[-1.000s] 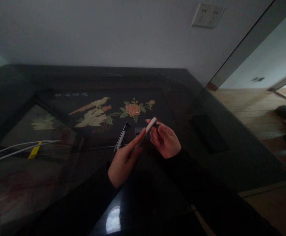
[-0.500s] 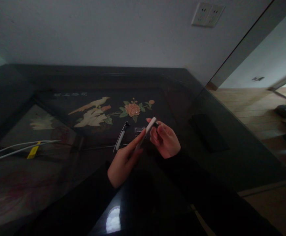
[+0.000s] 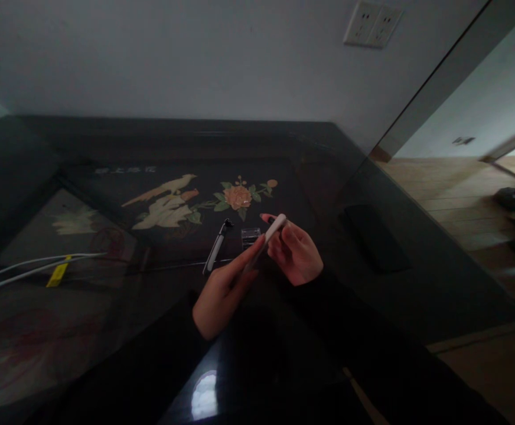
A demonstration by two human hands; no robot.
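Both my hands hold one slim white pen-like stick (image 3: pixel 273 229) above a dark glossy table (image 3: pixel 107 307). My left hand (image 3: pixel 222 289) pinches its lower end between thumb and fingers. My right hand (image 3: pixel 296 254) grips the upper end, fingers curled around the tip. On the table just beyond them lie a second white stick with a black tip (image 3: pixel 217 248) and a small clear plastic box (image 3: pixel 250 235).
Under the glass top is a painted panel with a bird and a flower (image 3: pixel 238 196). Two white cables with a yellow tag (image 3: pixel 58 273) come in from the left. A dark flat object (image 3: pixel 375 236) lies on the right. A wall socket (image 3: pixel 371 23) is above.
The hands and the stick have barely shifted; the stick's top end has tilted slightly to the right. The objects on the table stayed put.
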